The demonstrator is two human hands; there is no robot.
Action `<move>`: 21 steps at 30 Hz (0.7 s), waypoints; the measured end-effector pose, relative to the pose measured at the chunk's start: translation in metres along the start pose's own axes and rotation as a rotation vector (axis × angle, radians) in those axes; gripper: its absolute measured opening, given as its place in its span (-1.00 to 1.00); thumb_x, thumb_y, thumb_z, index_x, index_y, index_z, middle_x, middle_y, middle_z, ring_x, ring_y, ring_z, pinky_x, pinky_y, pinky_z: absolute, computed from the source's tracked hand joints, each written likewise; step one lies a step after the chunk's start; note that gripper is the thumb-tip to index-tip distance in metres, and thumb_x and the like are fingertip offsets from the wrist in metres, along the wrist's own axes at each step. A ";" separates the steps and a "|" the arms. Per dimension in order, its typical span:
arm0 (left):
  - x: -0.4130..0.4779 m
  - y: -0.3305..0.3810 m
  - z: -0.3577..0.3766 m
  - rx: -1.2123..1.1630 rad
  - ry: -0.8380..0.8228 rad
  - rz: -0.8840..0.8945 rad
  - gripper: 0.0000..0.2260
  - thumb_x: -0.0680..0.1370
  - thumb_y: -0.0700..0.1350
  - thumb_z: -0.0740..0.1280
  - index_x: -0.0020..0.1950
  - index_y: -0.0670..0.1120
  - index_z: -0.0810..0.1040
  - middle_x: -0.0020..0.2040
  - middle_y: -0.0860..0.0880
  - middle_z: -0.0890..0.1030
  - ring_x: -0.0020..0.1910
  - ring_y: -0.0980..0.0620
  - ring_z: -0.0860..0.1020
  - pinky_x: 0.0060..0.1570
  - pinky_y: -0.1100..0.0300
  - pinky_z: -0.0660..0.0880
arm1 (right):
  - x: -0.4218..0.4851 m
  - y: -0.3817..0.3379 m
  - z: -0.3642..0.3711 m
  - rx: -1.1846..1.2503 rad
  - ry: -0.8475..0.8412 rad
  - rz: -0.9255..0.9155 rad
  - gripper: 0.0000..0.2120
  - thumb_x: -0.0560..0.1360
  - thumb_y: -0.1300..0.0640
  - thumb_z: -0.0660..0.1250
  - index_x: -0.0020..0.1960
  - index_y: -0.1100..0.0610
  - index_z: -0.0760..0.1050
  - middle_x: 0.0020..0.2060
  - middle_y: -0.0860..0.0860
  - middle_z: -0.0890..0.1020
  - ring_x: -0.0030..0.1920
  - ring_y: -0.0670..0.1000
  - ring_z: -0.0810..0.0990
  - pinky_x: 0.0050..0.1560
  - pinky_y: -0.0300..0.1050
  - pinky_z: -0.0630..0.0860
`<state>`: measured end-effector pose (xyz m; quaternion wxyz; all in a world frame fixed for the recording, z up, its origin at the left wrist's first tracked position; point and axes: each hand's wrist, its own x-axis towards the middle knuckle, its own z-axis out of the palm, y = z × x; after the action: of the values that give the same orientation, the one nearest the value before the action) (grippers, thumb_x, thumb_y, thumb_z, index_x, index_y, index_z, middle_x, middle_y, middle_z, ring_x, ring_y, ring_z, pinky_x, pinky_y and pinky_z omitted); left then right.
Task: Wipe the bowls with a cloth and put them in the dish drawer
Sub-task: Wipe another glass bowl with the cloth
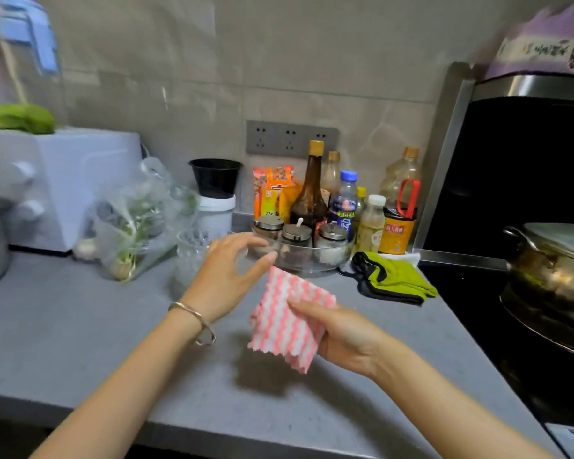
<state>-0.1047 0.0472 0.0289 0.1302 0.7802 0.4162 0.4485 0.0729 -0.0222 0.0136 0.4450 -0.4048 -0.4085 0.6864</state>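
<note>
Cloth (pixel 287 321) gripped in right hand (pixel 342 336); left hand (pixel 226 273) open beside blurred glassware (pixel 189 256), perhaps bowl.

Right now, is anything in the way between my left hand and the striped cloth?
Nothing visible does. Your left hand hangs open just beside the top corner of the striped cloth, which your right hand pinches above the counter. The glass dish stands behind them, not between.

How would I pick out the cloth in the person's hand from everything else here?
Find the grey countertop. Over its middle, the right hand holds the cloth. Unlike the green cloth lying near the stove, it has pink and white zigzag stripes.
</note>
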 end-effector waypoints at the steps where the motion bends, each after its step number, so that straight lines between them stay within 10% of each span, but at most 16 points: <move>1: 0.004 -0.015 -0.007 0.123 0.066 -0.012 -0.58 0.42 0.29 0.33 0.14 0.05 0.57 0.27 -0.03 0.52 0.32 -0.03 0.38 0.37 0.12 0.19 | 0.007 0.001 0.000 -0.003 0.023 0.015 -0.84 0.45 0.20 0.35 0.01 0.19 0.58 -0.12 0.10 0.71 -0.20 -0.01 0.69 -0.05 -0.11 0.60; 7: 0.024 -0.083 -0.042 0.548 -0.165 -0.038 -0.21 0.28 0.44 -0.04 0.28 0.02 0.53 0.36 -0.05 0.47 0.42 -0.13 0.28 0.40 0.04 0.15 | 0.030 0.004 0.007 -0.006 0.050 0.087 -0.89 0.51 0.26 0.31 0.00 0.24 0.57 -0.21 0.11 0.70 -0.30 -0.01 0.69 -0.23 -0.12 0.62; 12: 0.040 -0.100 -0.055 0.439 -0.277 0.086 -0.20 0.28 0.61 -0.14 -0.11 0.06 0.62 -0.12 0.11 0.60 -0.01 0.02 0.55 0.05 0.07 0.40 | 0.038 0.007 0.005 -0.004 0.048 0.112 -0.82 0.46 0.26 0.34 0.04 0.29 0.56 -0.20 0.16 0.70 -0.32 0.02 0.69 -0.31 -0.13 0.63; 21: 0.047 -0.104 -0.057 0.352 -0.341 0.119 -0.41 0.41 0.49 0.00 -0.17 0.02 0.52 -0.22 0.14 0.53 -0.17 0.19 0.45 -0.02 0.26 0.33 | 0.029 0.003 -0.012 -0.003 0.084 0.090 -0.71 0.31 0.21 0.39 0.00 0.29 0.56 -0.21 0.17 0.70 -0.32 0.05 0.69 -0.32 -0.11 0.63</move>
<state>-0.1944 0.1381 0.0289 0.0339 0.8783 0.4133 0.2378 0.0752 0.0067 0.0016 0.4299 -0.4520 -0.3721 0.6874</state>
